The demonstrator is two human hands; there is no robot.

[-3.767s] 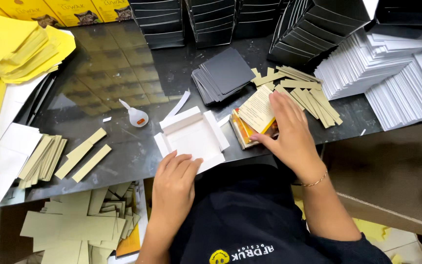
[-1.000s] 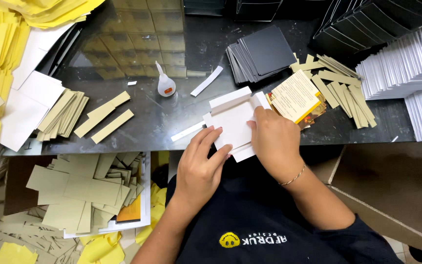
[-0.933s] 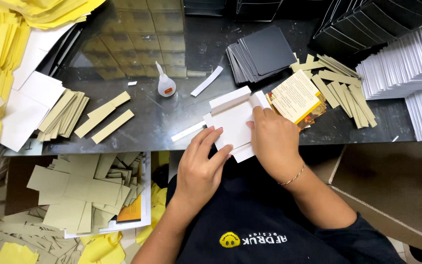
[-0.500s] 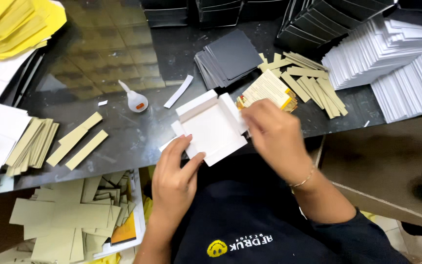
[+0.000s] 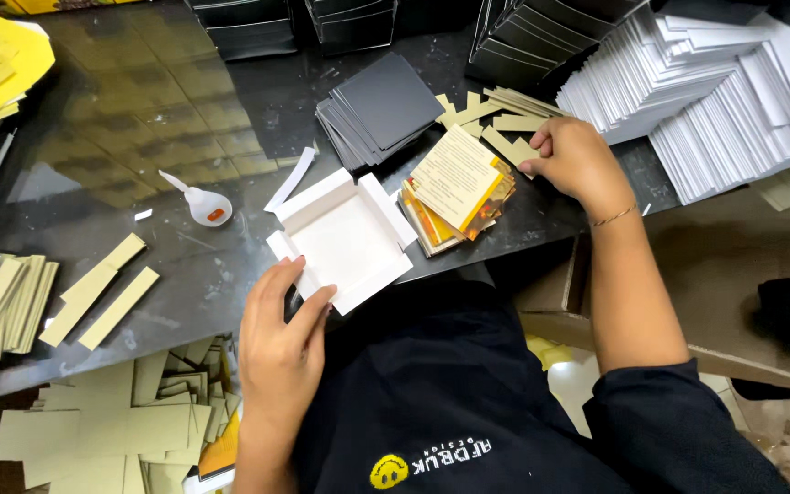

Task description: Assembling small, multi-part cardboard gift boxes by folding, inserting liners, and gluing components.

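Dark table (image 5: 139, 119): white box (image 5: 345, 240) touching left hand (image 5: 281, 329).

A white cardboard box blank (image 5: 345, 240) lay flat at the near table edge, its four side flaps raised. A stack of printed cards (image 5: 457, 187), cream on top with orange and yellow edges, lay just right of it. A small white glue bottle (image 5: 201, 203) with an orange label lay on its side to the left. Black boxes (image 5: 247, 26) stood along the far edge.
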